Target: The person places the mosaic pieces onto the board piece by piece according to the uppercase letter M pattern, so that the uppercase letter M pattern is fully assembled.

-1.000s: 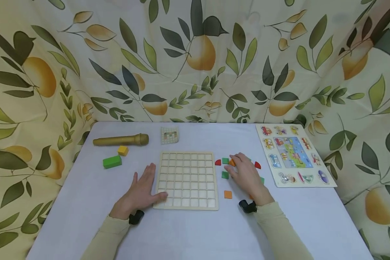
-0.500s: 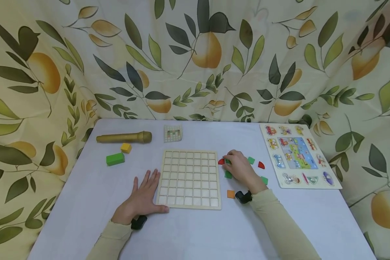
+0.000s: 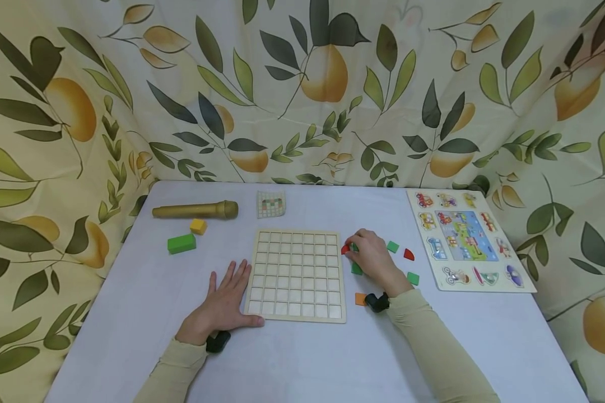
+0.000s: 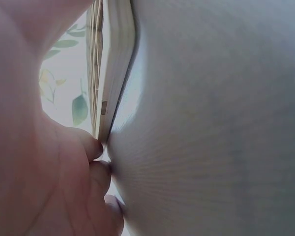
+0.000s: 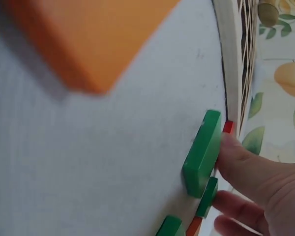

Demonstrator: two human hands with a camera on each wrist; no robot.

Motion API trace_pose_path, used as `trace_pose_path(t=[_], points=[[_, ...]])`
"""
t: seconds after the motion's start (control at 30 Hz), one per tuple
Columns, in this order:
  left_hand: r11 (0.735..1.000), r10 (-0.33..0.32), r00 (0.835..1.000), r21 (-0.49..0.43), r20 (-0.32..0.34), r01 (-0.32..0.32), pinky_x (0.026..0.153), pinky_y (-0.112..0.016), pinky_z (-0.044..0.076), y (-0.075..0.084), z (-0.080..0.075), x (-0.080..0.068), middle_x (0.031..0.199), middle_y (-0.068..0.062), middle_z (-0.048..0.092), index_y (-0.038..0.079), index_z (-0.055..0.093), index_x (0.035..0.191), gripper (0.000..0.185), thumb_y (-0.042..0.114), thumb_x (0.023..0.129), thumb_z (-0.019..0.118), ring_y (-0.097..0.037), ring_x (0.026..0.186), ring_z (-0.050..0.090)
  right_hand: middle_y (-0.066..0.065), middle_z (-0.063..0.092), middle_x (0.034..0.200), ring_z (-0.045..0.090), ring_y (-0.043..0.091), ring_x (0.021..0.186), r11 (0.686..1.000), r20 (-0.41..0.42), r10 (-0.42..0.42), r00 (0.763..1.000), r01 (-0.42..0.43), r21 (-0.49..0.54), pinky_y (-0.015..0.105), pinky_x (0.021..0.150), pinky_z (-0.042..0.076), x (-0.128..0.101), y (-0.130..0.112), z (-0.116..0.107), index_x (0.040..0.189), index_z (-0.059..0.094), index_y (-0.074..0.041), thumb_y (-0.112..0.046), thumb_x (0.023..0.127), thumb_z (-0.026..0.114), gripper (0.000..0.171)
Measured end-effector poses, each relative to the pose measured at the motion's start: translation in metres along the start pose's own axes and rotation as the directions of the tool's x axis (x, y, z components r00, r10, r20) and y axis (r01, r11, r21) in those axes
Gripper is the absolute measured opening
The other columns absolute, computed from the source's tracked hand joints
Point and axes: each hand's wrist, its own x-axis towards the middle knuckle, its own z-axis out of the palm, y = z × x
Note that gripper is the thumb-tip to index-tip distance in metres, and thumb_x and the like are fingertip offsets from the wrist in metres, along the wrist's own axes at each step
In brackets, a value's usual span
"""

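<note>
In the head view, my left hand (image 3: 222,305) lies spread on the table at the left edge of a wooden grid board (image 3: 294,320), thumb by its near corner. In the left wrist view, the board's side (image 4: 110,78) shows beside my fingers. My right hand (image 3: 375,258) is just right of the board, pinching a red quarter-round piece (image 3: 345,249) between thumb and index finger. In the right wrist view, the red piece (image 5: 228,127) shows at the thumb tip, partly hidden behind a green square piece (image 5: 202,152). Another green square (image 3: 356,268) lies below the hand.
Orange (image 3: 360,299), green (image 3: 392,246) and red pieces (image 3: 409,254) lie around the right hand. A picture puzzle board (image 3: 436,282) stands far right. A pattern card (image 3: 271,205), gold microphone (image 3: 194,210), yellow cube (image 3: 198,226) and green block (image 3: 181,244) lie at the back left.
My right hand has moved left from the orange piece to the red quarter-round piece, its fingers closing in. My left thumb has slid off the board's corner onto its edge. The view has shifted slightly.
</note>
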Motion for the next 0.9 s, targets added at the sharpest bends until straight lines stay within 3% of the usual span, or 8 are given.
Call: trace_pose_path(t=[0.3, 0.47, 0.9], points=[[1.0, 0.001, 1.0, 0.007, -0.005, -0.001, 0.107, -0.067, -0.004, 0.001, -0.001, 0.001, 0.162, -0.013, 0.003, 0.002, 0.01, 0.156, 0.128, 0.076, 0.069, 0.068, -0.034, 0.146, -0.005, 0.01, 0.063, 0.108, 0.051, 0.031, 0.111, 0.999, -0.016, 0.008, 1.0, -0.009, -0.034, 0.052, 0.092, 0.037, -0.001, 0.002, -0.002, 0.102, 0.072, -0.004, -0.023, 0.086, 0.078, 0.025], [1.0, -0.001, 1.0, 0.008, -0.016, 0.001, 0.107, -0.067, -0.005, 0.0, 0.001, 0.002, 0.162, -0.013, 0.003, 0.003, 0.01, 0.156, 0.129, 0.077, 0.068, 0.068, -0.034, 0.146, -0.005, 0.011, 0.065, 0.109, 0.05, 0.031, 0.113, 0.999, -0.021, 0.022, 1.0, -0.023, -0.033, 0.052, 0.095, 0.036, -0.001, 0.0, -0.006, 0.104, 0.073, -0.004, -0.024, 0.088, 0.076, 0.026], [1.0, -0.004, 1.0, 0.02, 0.007, 0.004, 0.107, -0.066, -0.006, 0.0, 0.0, 0.001, 0.162, -0.011, 0.001, 0.003, 0.009, 0.156, 0.129, 0.079, 0.068, 0.066, -0.032, 0.146, -0.008, 0.013, 0.068, 0.104, 0.052, 0.034, 0.109, 0.988, -0.073, -0.013, 0.997, 0.024, 0.151, 0.048, 0.097, 0.038, 0.002, -0.021, -0.013, 0.099, 0.073, 0.0, -0.025, 0.088, 0.076, 0.028]])
